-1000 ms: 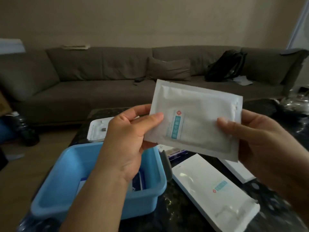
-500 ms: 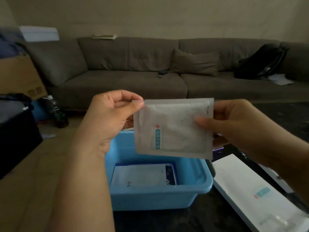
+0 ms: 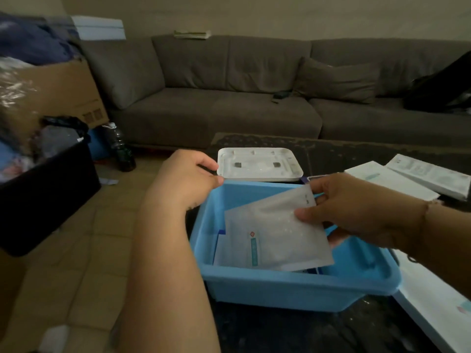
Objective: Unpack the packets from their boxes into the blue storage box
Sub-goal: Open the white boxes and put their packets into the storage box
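Packet going into blue storage box; unpacking partly done.

White packet (image 3: 275,235) held tilted inside the blue storage box (image 3: 293,289), above at least one packet already lying flat (image 3: 221,247). Right hand (image 3: 356,212) pinches its upper corner; left hand (image 3: 186,179) empty, fingers loosely curled, at the box's far-left rim. White lid (image 3: 258,164) behind. Several white boxes (image 3: 387,179) on the bench (image 3: 280,332), probably unemptied.
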`<state>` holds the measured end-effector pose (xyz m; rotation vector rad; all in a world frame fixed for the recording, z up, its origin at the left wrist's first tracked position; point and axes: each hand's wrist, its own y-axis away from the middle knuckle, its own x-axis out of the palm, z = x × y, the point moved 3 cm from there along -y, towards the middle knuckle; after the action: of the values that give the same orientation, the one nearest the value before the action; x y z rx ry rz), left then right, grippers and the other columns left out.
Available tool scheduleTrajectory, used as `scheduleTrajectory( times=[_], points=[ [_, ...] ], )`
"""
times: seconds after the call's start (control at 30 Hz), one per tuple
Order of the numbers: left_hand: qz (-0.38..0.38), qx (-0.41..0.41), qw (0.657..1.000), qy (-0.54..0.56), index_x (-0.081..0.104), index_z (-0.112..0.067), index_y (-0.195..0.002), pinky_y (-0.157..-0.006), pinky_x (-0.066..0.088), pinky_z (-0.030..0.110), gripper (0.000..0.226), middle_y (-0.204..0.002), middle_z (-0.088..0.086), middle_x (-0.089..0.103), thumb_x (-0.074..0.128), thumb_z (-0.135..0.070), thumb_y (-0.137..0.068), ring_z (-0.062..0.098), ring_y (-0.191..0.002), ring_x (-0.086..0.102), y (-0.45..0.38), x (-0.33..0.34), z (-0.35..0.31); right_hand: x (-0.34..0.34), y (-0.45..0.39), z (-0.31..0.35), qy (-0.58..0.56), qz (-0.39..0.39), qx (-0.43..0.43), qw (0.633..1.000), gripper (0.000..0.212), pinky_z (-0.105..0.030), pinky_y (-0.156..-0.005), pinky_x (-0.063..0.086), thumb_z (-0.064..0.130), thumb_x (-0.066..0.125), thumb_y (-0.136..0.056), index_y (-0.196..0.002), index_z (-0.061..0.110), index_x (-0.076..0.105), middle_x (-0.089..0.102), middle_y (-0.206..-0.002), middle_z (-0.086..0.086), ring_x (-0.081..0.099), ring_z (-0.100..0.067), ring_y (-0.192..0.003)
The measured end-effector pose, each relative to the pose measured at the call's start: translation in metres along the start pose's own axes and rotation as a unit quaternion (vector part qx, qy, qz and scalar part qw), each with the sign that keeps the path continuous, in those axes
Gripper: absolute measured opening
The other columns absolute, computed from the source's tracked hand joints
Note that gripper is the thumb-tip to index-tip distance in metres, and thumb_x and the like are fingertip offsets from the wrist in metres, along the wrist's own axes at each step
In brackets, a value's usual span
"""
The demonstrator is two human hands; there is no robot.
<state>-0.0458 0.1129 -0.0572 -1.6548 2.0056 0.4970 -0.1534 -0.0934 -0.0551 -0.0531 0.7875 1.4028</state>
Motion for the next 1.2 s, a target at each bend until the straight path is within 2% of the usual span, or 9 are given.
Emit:
scheduleTrajectory(
  times=[0.2,0.3,0.4,0.53,0.6,0.77,1.03,1.13,1.2],
  points=[
    [0.007,0.001,1.000,-0.002,0.067,-0.028,-0.092,-0.068,0.046,0.024,0.015,-0.094,-0.003,0.071,0.079,-0.023,-0.083,0.013,-0.089,0.065,0.000,0.003,0.004,0.025,-0.015,-0.009,-0.009,0.042,0.064,0.997,0.020,-0.037,-0.059,0.062,0.006,0.063,-0.091,-0.110,0.012,0.061,0.070,-0.101,-0.014,0.070,-0.026,-0.085],
    [0.009,0.005,1.000,0.006,0.067,-0.029,-0.094,-0.077,0.049,0.028,0.015,-0.098,-0.004,0.070,0.078,-0.029,-0.084,0.014,-0.093,0.065,-0.002,0.003,0.004,0.028,-0.021,-0.013,0.001,0.041,0.073,0.996,0.023,-0.039,-0.060,0.061,0.003,0.063,-0.091,-0.112,0.010,0.058,0.067,-0.100,-0.017,0.067,-0.025,-0.079],
    [0.012,0.003,1.000,0.009,0.068,-0.030,-0.098,-0.082,0.052,0.033,0.015,-0.101,-0.004,0.070,0.076,-0.033,-0.085,0.015,-0.095,0.065,-0.002,0.003,0.005,0.034,-0.025,-0.018,0.016,0.042,0.078,0.996,0.024,-0.037,-0.053,0.060,0.002,0.064,-0.090,-0.108,0.014,0.054,0.065,-0.096,-0.015,0.067,-0.024,-0.073],
    [0.007,0.000,1.000,0.015,0.070,-0.030,-0.097,-0.090,0.054,0.039,0.015,-0.102,-0.004,0.070,0.076,-0.036,-0.085,0.015,-0.096,0.065,-0.002,0.003,0.005,0.041,-0.032,-0.023,0.084,0.037,0.068,0.993,0.026,-0.036,-0.053,0.061,0.009,0.069,-0.088,-0.110,0.015,0.055,0.064,-0.094,-0.012,0.068,-0.024,-0.071],
    [0.005,-0.001,1.000,0.015,0.070,-0.030,-0.099,-0.088,0.053,0.036,0.016,-0.102,-0.004,0.070,0.075,-0.037,-0.086,0.014,-0.096,0.065,-0.002,0.003,0.004,0.041,-0.033,-0.023,0.142,0.042,0.055,0.987,0.031,-0.032,-0.055,0.061,0.021,0.074,-0.085,-0.111,0.017,0.056,0.064,-0.096,-0.008,0.069,-0.023,-0.076],
    [0.008,0.000,1.000,0.007,0.069,-0.029,-0.108,-0.081,0.051,0.032,0.023,-0.101,-0.006,0.068,0.071,-0.039,-0.088,0.010,-0.092,0.062,-0.002,0.003,0.002,0.040,-0.030,-0.020,0.402,0.049,-0.041,0.913,0.059,-0.028,-0.093,0.047,0.051,0.067,-0.084,-0.132,0.023,0.047,0.058,-0.129,0.000,0.058,-0.017,-0.113],
    [-0.006,-0.001,1.000,-0.003,0.069,-0.030,-0.111,-0.088,0.054,0.037,0.026,-0.110,-0.005,0.067,0.069,-0.044,-0.089,0.014,-0.099,0.063,-0.001,0.003,0.001,0.050,-0.027,-0.023,0.584,0.045,-0.095,0.805,0.074,-0.040,-0.093,0.048,0.072,0.055,-0.081,-0.137,0.027,0.040,0.059,-0.127,-0.005,0.059,-0.028,-0.115],
    [-0.009,-0.001,1.000,-0.006,0.068,-0.030,-0.115,-0.092,0.055,0.042,0.030,-0.115,-0.004,0.067,0.068,-0.045,-0.089,0.016,-0.103,0.063,0.000,0.003,0.000,0.052,-0.028,-0.023,0.615,0.032,-0.117,0.779,0.073,-0.040,-0.088,0.048,0.072,0.052,-0.082,-0.138,0.027,0.039,0.054,-0.127,-0.006,0.059,-0.029,-0.114],
    [-0.007,-0.002,1.000,-0.006,0.068,-0.030,-0.116,-0.090,0.055,0.042,0.031,-0.116,-0.003,0.067,0.068,-0.045,-0.089,0.017,-0.103,0.063,0.000,0.003,-0.001,0.055,-0.030,-0.022,0.614,0.026,-0.139,0.776,0.077,-0.042,-0.089,0.048,0.073,0.052,-0.081,-0.141,0.029,0.034,0.050,-0.130,-0.005,0.057,-0.030,-0.117]
  ],
)
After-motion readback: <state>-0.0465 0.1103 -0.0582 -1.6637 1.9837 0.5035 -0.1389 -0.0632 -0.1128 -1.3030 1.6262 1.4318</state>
